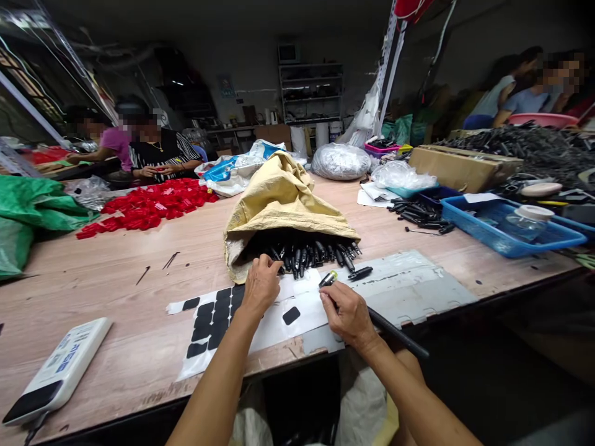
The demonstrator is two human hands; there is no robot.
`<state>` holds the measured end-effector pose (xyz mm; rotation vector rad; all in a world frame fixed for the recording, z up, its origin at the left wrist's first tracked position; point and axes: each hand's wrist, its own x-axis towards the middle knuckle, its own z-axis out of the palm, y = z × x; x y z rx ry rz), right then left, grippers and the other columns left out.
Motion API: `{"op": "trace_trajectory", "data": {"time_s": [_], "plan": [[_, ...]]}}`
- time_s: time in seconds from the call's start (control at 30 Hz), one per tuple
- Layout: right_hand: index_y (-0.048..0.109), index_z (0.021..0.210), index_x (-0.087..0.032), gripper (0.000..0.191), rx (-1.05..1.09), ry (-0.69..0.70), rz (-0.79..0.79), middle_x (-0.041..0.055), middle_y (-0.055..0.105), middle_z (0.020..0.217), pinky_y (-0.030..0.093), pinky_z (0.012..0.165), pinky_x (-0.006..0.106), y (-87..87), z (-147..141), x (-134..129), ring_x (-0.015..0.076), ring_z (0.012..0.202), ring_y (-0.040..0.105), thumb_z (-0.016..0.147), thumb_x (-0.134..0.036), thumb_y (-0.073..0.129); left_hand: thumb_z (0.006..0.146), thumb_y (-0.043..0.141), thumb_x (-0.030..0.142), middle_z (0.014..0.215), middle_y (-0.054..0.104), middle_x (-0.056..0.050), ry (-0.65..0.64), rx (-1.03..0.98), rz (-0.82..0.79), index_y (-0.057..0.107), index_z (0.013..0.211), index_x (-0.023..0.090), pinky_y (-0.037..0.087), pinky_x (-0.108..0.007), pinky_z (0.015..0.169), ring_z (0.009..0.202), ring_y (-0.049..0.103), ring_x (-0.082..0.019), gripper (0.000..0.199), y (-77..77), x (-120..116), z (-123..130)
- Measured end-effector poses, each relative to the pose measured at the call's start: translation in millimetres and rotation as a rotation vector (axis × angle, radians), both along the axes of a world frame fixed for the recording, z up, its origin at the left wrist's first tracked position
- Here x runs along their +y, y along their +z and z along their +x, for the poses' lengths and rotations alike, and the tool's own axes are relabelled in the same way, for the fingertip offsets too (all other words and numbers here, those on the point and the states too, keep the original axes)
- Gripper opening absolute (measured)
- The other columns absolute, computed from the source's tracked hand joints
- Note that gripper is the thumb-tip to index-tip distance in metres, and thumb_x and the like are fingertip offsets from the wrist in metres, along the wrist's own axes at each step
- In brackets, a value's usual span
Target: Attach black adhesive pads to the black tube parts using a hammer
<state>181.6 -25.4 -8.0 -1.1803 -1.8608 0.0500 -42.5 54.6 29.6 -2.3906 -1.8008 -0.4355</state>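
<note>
My left hand is at the mouth of a yellow woven sack, its fingers bent and pressed together beside the black tubular parts spilling out. What lies between those fingertips is hidden. My right hand grips a long black rod, which appears to run through the hand to a silver band and yellow-green end. A loose black part lies just beyond that end. Under my left arm is a white backing sheet with rows of black stickers; a single black sticker sits between the hands.
A white power-bank-like box with a cable lies at left. Red pieces are heaped behind it, near a green bag. At right stand a blue tray and a cardboard box. Co-workers sit across the room.
</note>
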Motion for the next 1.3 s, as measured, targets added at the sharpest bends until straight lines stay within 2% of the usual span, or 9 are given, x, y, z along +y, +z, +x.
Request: {"op": "trace_trajectory", "data": {"time_s": [0.13,0.27,0.4,0.5,0.67,0.83,0.93,1.0,1.3], "plan": [[0.067,0.094,-0.018,0.019,0.001,-0.003,-0.008,0.0051,0.062,0.084,0.045,0.077,0.029,-0.1,-0.3,0.9,0.0176,0.081,0.058,0.097,-0.021,0.049,0.084,0.070,0.018,0.115,0.061,-0.010,0.005,0.017,0.023,0.071,0.107,0.024,0.044,-0.042,0.088,0.106,0.051,-0.031,0.024,-6.6,0.8,-0.7],[0.067,0.096,-0.018,0.018,-0.021,-0.044,0.021,0.0048,0.063,0.084,0.043,0.077,0.030,1.2,-0.7,-1.2,0.0179,0.082,0.057,0.096,-0.020,0.049,0.088,0.072,0.026,0.103,0.070,-0.005,-0.093,-0.028,0.000,0.067,0.098,0.024,0.039,-0.044,0.090,0.104,0.053,-0.030,0.012,-0.8,-8.4,1.2],[0.070,0.100,-0.019,0.017,-0.084,-0.328,0.076,0.0056,0.065,0.084,0.037,0.080,0.037,4.5,-1.8,-6.0,0.0215,0.084,0.054,0.094,-0.020,0.054,0.087,0.073,0.030,0.099,0.072,-0.002,-0.191,-0.217,-0.008,0.066,0.098,0.024,0.038,-0.040,0.089,0.100,0.055,-0.026,0.014,1.1,-36.7,18.0],[0.069,0.106,-0.021,0.021,-0.118,-0.472,0.021,0.0063,0.066,0.089,0.034,0.081,0.039,6.1,-3.3,-7.5,0.0235,0.088,0.053,0.092,-0.017,0.055,0.086,0.074,0.032,0.095,0.070,-0.003,-0.247,-0.311,-0.091,0.066,0.094,0.024,0.039,-0.038,0.085,0.097,0.056,-0.025,0.013,-8.6,-58.5,33.3],[0.067,0.110,-0.022,0.026,-0.177,-0.488,-0.035,0.0081,0.065,0.097,0.033,0.078,0.038,4.8,-2.4,-8.0,0.0247,0.092,0.052,0.085,-0.016,0.061,0.081,0.075,0.027,0.095,0.067,-0.004,-0.179,-0.476,-0.161,0.068,0.098,0.023,0.041,-0.037,0.086,0.097,0.054,-0.025,0.018,-24.5,-68.2,38.7],[0.066,0.112,-0.021,0.028,-0.279,-0.568,-0.084,0.0098,0.064,0.095,0.031,0.070,0.035,0.0,12.0,-9.5,0.0241,0.086,0.052,0.083,-0.019,0.065,0.073,0.076,0.017,0.091,0.067,-0.003,-0.151,-0.547,-0.198,0.069,0.089,0.021,0.041,-0.037,0.087,0.097,0.053,-0.025,0.017,-23.8,-65.0,34.5],[0.067,0.096,-0.021,0.009,-0.323,-0.538,-0.187,0.0078,0.062,0.087,0.032,0.066,0.034,1.4,21.5,-9.6,0.0224,0.082,0.054,0.088,-0.019,0.063,0.074,0.075,0.017,0.091,0.068,-0.003,-0.137,-0.586,-0.211,0.071,0.088,0.021,0.041,-0.036,0.087,0.097,0.052,-0.024,0.015,-23.6,-64.4,34.6],[0.067,0.094,-0.021,0.009,-0.297,-0.501,-0.212,0.0071,0.063,0.089,0.035,0.066,0.033,5.6,24.3,-11.6,0.0214,0.082,0.056,0.091,-0.019,0.059,0.075,0.077,0.020,0.091,0.068,-0.003,-0.140,-0.593,-0.232,0.073,0.090,0.022,0.041,-0.036,0.086,0.096,0.053,-0.024,0.015,-24.3,-63.9,34.9],[0.063,0.121,-0.022,0.028,0.036,-0.090,-0.186,0.0065,0.067,0.099,0.051,0.081,0.032,19.3,1.9,-37.2,0.0191,0.089,0.065,0.101,-0.023,0.044,0.078,0.079,0.029,0.093,0.070,-0.002,-0.137,-0.612,-0.243,0.074,0.094,0.024,0.040,-0.037,0.087,0.097,0.054,-0.024,0.017,-24.2,-63.1,35.9]]}}
